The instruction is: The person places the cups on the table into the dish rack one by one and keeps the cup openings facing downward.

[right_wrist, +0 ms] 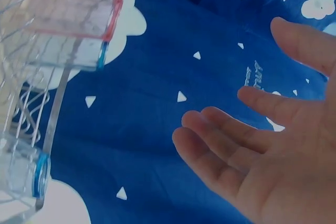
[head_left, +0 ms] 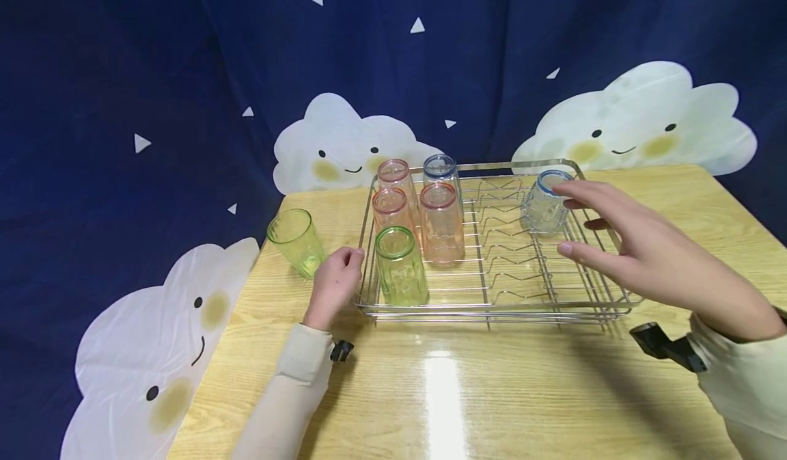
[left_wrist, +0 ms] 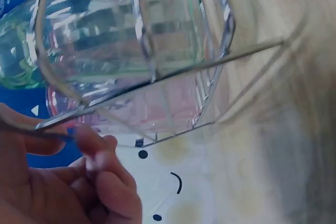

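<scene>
My left hand [head_left: 335,279] grips the left rim of a metal wire dish rack [head_left: 455,307]; in the left wrist view its fingers [left_wrist: 107,166] curl at the rack's wire. Just right of it, a green glass [head_left: 402,275] stands upside down in the rack's front left corner. My right hand [head_left: 639,248] is spread above the rack's right side with nothing in it. Beside its fingertips, a clear glass with a blue rim [head_left: 544,212] leans upside down in the rack. In the right wrist view this glass [right_wrist: 18,169] is apart from the fingers.
Pink glasses [head_left: 444,234] and another blue-rimmed glass [head_left: 440,166] stand upside down in the rack's left half. A yellow-green glass [head_left: 298,241] tilts on the wooden table [head_left: 381,391], left of the rack. Behind hangs a dark blue cloth [head_left: 369,50] with clouds.
</scene>
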Tool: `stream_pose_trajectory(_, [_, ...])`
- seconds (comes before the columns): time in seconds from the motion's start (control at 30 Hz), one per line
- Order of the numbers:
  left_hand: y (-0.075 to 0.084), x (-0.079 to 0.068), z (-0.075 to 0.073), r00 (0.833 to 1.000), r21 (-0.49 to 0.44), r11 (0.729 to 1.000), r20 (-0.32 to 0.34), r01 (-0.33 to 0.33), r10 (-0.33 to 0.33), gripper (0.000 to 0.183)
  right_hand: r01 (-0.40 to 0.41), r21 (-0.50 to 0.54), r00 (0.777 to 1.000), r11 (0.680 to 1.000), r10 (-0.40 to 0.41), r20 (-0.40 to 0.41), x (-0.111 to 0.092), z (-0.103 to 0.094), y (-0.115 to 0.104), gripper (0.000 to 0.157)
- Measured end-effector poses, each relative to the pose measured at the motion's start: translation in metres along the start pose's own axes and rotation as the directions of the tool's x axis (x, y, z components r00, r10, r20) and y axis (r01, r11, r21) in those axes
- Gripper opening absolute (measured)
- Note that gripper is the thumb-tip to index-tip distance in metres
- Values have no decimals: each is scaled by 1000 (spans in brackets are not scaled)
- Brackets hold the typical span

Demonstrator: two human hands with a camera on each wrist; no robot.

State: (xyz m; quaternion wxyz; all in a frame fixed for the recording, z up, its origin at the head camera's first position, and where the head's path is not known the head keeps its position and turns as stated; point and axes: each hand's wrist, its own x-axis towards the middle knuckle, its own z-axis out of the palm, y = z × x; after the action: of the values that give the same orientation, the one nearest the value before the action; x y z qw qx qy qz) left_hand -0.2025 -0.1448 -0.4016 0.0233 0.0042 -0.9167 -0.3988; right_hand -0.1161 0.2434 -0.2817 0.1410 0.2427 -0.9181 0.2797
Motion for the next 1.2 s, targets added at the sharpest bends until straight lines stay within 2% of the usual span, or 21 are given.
stream_pose_trajectory(0.27, [3, -6, -18, 996, 18, 999, -83, -32, 34, 35, -56, 16, 997, 998, 57, -44, -15, -7, 20, 71])
stream_pose_trajectory(0.47, [4, -14, -28, 992, 6, 995, -83, -99, 99, 34, -202, -6, 979, 979, 202, -4, -31, -13, 46, 67])
stream_pose_trajectory(0.57, [5, -19, -32, 988, 10, 992, -87, -130, 130, 32, -236, -2, 972, 972, 236, 2, -37, -14, 59, 67])
stream_pose_trajectory(0.7, [5, -23, -38, 984, 24, 989, -103, -147, 149, 30, -266, 21, 964, 964, 266, 4, -43, -11, 72, 65])
stream_pose_trajectory(1.0, [8, -27, -45, 976, 40, 987, -149, -156, 160, 33, -359, -10, 931, 933, 359, 67, -52, 5, 85, 61])
stream_pose_trajectory(1.2, [9, -29, -52, 973, 41, 986, -166, -159, 163, 32, -415, -3, 908, 910, 414, 67, -55, 15, 95, 60])
